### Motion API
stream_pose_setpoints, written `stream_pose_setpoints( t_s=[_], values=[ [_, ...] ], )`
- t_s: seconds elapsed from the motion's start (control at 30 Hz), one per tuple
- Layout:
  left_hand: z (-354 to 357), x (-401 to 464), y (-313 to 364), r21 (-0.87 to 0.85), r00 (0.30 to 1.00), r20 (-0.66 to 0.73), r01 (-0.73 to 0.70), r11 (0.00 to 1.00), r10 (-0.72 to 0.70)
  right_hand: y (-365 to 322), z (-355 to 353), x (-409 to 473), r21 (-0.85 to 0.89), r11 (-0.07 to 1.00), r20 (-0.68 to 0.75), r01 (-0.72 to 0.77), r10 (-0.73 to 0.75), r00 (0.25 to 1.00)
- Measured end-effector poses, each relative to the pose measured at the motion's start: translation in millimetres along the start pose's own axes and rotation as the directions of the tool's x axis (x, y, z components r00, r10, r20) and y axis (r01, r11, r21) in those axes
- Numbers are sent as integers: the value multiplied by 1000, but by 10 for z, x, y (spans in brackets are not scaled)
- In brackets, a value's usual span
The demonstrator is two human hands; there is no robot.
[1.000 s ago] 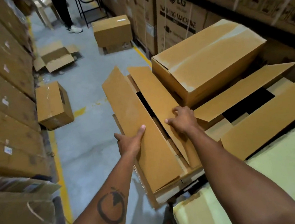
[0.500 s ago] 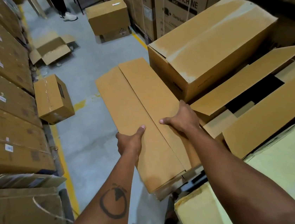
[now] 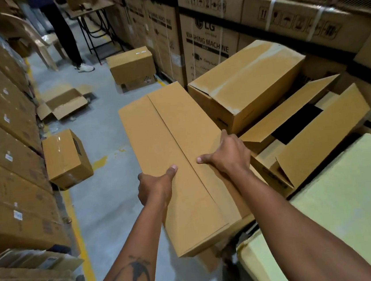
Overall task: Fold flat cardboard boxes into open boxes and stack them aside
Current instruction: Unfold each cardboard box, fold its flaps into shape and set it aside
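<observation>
A long brown cardboard box (image 3: 171, 146) with its two top flaps folded shut lies in front of me, held off the floor. My left hand (image 3: 155, 186) grips its left edge, thumb pressed flat on the left flap. My right hand (image 3: 226, 154) grips the right edge, thumb on the right flap, fingers curled over the side. To the right sits a closed folded box (image 3: 247, 82) resting on an open box (image 3: 306, 131) with raised flaps.
A pale green sheet (image 3: 340, 210) lies at the lower right. Small boxes (image 3: 66, 158) (image 3: 130, 64) and an opened flat box (image 3: 64, 103) sit on the grey floor. Stacked cartons (image 3: 1, 138) wall the left; washing machine cartons (image 3: 210, 42) line the right. A person's legs (image 3: 63, 31) stand far up the aisle.
The two top flaps, apart a second ago, now lie shut together. Both hands shifted from pressing the flaps to holding the box's edges, and the box sits farther forward.
</observation>
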State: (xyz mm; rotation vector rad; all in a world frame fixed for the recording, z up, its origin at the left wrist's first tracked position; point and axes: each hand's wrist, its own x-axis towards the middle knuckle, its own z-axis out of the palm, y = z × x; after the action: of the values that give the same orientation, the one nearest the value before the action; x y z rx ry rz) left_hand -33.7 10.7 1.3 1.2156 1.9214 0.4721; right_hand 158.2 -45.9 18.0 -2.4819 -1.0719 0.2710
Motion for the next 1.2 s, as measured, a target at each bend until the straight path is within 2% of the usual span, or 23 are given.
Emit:
stream_pose_setpoints(
  t_s=[0.2,0.4,0.57,0.73,0.9,1.2],
  values=[
    [-630,-397,-102,94,974,109,-207,974,197,-120,-421,-862,3,994,-142,-112,112,984],
    [-909,-998,-199,137,897,260,-402,905,359,62,-1018,-1728,41,969,-259,-245,247,934],
    [-814,-1671,-171,105,786,409,-545,832,464,449,-1579,-2410,95,920,-339,-379,388,857],
    [-584,-2454,-132,126,664,485,-697,706,569,995,-1998,-3004,177,840,-388,-513,539,748],
    [-395,-3311,-98,138,532,562,-815,562,634,1578,-2408,-3576,319,750,-343,-580,662,667],
    [21,-4868,-158,132,310,666,-944,302,679,2680,-3095,-4580,521,612,-255,-595,777,576]
  ],
)
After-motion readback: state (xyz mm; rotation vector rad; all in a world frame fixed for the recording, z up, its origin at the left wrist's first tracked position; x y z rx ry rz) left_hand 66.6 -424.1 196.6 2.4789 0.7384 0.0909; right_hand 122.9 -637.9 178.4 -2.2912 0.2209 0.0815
